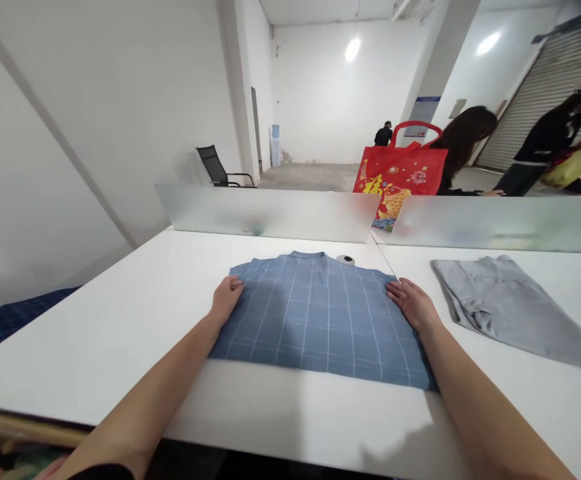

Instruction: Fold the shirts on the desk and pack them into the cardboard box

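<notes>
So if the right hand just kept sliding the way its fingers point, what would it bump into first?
The right hand points up and left across the blue checked shirt. It would probably reach the small round object beside the collar first, then the frosted divider, though depth is hard to judge.

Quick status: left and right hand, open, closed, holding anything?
Left hand: fingers curled on the left edge of the blue checked shirt; grip unclear.
Right hand: open, flat on its right edge.

Two garments lie on the white table (120,320): one blue checked shirt (315,320) at the middle and one grey garment (510,307) toward the right edge. Two hands rest on the shirt, the left hand (226,297) and right hand (413,303). One red bag (400,175) stands beyond the far edge, with one black chair (218,168) and three people further off.
</notes>
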`<action>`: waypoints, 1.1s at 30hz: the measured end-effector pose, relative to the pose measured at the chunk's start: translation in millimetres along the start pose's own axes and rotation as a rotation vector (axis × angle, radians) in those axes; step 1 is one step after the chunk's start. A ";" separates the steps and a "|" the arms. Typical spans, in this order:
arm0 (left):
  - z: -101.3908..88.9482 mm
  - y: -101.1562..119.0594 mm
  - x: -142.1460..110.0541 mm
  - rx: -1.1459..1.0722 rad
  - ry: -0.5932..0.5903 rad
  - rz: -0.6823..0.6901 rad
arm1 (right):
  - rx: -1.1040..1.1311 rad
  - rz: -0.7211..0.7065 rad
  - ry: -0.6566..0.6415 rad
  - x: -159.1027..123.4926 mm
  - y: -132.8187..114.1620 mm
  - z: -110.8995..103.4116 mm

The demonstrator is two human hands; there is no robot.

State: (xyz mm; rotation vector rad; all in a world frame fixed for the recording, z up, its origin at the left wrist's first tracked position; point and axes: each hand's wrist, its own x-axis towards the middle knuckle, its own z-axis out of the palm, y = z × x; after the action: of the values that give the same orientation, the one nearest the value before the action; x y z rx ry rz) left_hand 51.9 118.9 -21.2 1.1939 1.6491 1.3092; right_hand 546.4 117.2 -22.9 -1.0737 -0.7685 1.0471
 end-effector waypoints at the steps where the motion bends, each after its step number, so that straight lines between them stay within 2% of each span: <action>1: -0.4 -8.6 -3.4 0.113 0.041 0.067 | -0.044 -0.023 0.015 -0.5 1.2 -2.5; 2: -1.8 -14.8 -5.6 0.243 0.086 0.133 | -0.129 -0.052 0.052 -0.9 0.4 -4.8; 4: -6.2 -20.5 -5.5 0.491 0.155 0.212 | -0.437 -0.118 0.177 -0.2 -4.2 -9.6; 6: -11.1 -19.0 0.1 0.654 0.147 0.194 | -0.848 -0.161 0.288 2.2 -8.2 -15.2; 8: -15.3 -13.5 9.2 0.753 0.082 0.135 | -1.180 -0.163 0.299 5.7 -8.5 -20.5; 10: -17.9 -6.6 19.4 0.791 0.021 0.084 | -1.344 -0.152 0.246 9.7 -5.4 -24.0; 16: -11.1 8.1 46.0 0.729 -0.034 0.059 | -1.442 -0.154 0.234 19.0 4.3 -23.8; 24: 24.0 20.1 83.5 0.600 -0.010 0.017 | -1.431 -0.134 0.262 28.8 2.7 -26.0; 28: 34.0 22.0 88.9 0.554 0.084 0.039 | -1.453 -0.104 0.298 28.3 -2.1 -19.9; 33: 23.0 13.9 82.0 0.568 0.239 0.076 | -1.525 -0.255 0.344 17.6 -5.0 11.8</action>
State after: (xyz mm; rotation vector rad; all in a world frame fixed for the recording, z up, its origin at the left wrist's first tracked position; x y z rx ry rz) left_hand 49.6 204.7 -11.8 1.4736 2.2671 1.0890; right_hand 543.2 136.9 -14.2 -2.2426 -1.3865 -0.1561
